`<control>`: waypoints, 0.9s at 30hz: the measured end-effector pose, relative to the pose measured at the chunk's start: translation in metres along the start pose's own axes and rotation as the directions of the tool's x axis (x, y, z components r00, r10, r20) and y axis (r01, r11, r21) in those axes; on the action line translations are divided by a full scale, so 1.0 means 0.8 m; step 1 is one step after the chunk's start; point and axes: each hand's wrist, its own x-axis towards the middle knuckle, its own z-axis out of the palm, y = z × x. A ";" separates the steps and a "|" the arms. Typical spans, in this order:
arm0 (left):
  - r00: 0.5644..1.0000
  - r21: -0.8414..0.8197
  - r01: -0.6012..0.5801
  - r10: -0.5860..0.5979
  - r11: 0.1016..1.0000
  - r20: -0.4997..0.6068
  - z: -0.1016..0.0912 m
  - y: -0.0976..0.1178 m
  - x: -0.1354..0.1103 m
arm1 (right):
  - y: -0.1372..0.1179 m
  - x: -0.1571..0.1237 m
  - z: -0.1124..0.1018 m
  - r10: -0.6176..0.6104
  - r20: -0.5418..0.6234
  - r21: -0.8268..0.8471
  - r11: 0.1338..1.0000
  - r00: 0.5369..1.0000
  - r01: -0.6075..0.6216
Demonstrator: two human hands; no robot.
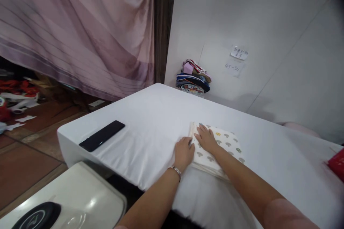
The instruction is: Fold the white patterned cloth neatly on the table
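A folded white cloth point(217, 144) printed with grey mushroom shapes, plus a few yellow and green ones, lies flat on the white-covered surface point(150, 114), right of its middle. The right hand point(207, 139) rests palm down on the cloth's upper left part, its fingers extended and its thumb apart from them. The left hand point(184, 154), with a bracelet point(176, 173) at the wrist, is at the cloth's left edge, its fingers bent; whether they pinch the edge, I cannot tell from this angle.

Well to the left, a black phone point(102, 136) lies near the surface's edge. Beyond the far edge, a stack of folded fabrics point(193, 77) stands against the pale wall point(268, 18), which bears a paper marked "45-50" point(232, 67). A pink curtain point(107, 35) hangs at the upper left.
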 end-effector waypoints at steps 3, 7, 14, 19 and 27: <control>1.000 -0.004 0.014 -0.014 1.000 0.004 -0.001 -0.001 0.001 | -0.007 0.002 -0.002 0.017 0.030 -0.006 1.000 0.999 -0.017; 1.000 -0.019 0.011 -0.011 1.000 0.005 -0.001 -0.003 0.001 | -0.005 -0.002 -0.018 -0.009 0.090 0.061 0.998 0.996 0.003; 1.000 -0.028 0.024 -0.024 0.999 0.000 -0.001 -0.003 0.003 | 0.019 -0.055 -0.020 -0.051 0.080 0.053 0.997 0.995 0.047; 0.999 -0.035 0.041 -0.040 0.999 0.020 -0.003 -0.003 0.003 | 0.021 -0.064 -0.031 -0.005 0.110 0.127 0.992 0.994 -0.010; 0.999 -0.055 0.049 -0.049 0.997 0.002 -0.002 -0.002 0.001 | 0.110 -0.136 -0.038 0.416 -0.119 0.275 0.887 0.902 -0.372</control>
